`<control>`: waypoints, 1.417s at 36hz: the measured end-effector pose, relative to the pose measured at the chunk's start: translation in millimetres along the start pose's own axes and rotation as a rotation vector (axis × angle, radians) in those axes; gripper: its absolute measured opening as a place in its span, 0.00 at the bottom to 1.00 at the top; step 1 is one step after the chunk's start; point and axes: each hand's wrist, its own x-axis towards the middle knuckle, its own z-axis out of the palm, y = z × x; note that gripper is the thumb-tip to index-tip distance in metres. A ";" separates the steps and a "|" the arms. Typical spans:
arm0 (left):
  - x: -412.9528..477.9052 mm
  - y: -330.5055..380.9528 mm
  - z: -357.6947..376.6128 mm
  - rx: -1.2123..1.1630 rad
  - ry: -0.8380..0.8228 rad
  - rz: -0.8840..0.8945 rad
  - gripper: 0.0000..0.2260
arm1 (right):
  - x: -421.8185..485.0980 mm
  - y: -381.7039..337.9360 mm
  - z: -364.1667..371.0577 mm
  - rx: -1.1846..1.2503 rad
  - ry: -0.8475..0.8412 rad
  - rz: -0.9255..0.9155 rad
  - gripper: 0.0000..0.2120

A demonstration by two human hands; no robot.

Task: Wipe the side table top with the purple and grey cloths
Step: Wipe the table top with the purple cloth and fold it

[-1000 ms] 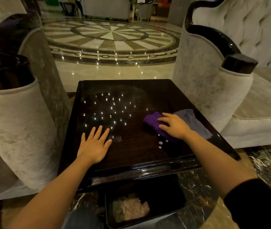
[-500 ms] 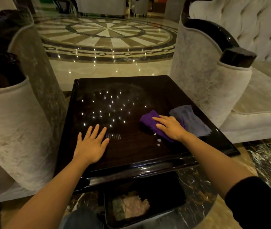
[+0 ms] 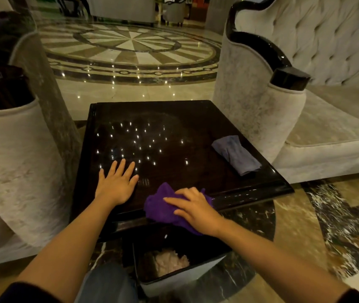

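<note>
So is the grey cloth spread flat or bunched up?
Bunched: the grey cloth lies loosely folded and creased near the side table's right edge, touched by neither hand.

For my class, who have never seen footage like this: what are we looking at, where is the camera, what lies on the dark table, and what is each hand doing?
No machine here: these are a person's two bare hands, filmed by a wide-angle camera worn on the head, looking forward and down. The dark glossy side table stands between two pale upholstered armchairs. The right hand presses a purple cloth at the table's near edge, part of it hanging over. The left hand lies flat on the top, fingers spread, holding nothing. A grey cloth lies untouched near the right edge. On the floor below is a dark bin with crumpled paper. The bright dots are reflected lights.
</note>
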 end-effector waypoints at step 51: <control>-68.9 79.0 -75.9 -0.392 -0.131 0.546 0.06 | -19.5 -7.4 -94.8 0.015 -0.103 0.140 0.18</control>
